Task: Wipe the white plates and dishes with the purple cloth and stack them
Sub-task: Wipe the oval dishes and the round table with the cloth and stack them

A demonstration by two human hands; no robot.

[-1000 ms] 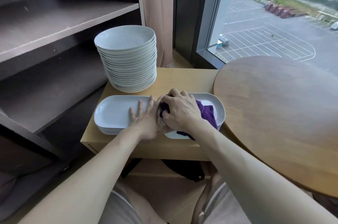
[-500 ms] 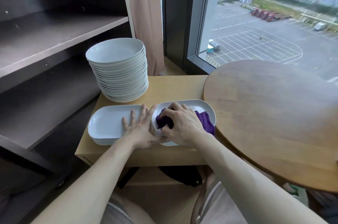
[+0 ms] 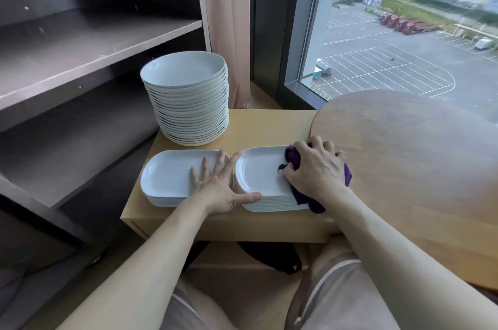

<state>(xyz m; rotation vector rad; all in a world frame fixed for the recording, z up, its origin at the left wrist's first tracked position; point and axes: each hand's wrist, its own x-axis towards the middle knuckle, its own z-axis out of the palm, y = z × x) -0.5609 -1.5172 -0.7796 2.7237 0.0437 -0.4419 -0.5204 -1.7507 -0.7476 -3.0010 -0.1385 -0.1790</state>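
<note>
Shift since earlier: right hand (image 3: 315,170) and purple cloth (image 3: 293,158) have slid from the left part of the right dish stack (image 3: 258,173), close to the left hand (image 3: 215,186), over to its right end. The left hand has stayed where it was.
Right hand: fingers curled round the bunched cloth, pressing it onto the top dish at its right end, next to the edge of the round wooden top (image 3: 404,154).
Purple cloth: gathered under the right hand. One fold shows ahead of the knuckles, and a tail hangs over the stack's near right corner.
Left hand: flat, palm down, fingers spread and holding nothing. It rests on the right end of the left dish stack (image 3: 167,176), with the thumb stretched along the near edge of the right stack.
Dish stacks: white rounded rectangles in two piles, just beside each other at the near edge of the bench (image 3: 269,127).
Round plates (image 3: 188,103): tall white stack behind the left dish stack, at the bench's far left.
Bench: light wood, set between the dark shelf unit (image 3: 80,46) and the round wooden top.
</note>
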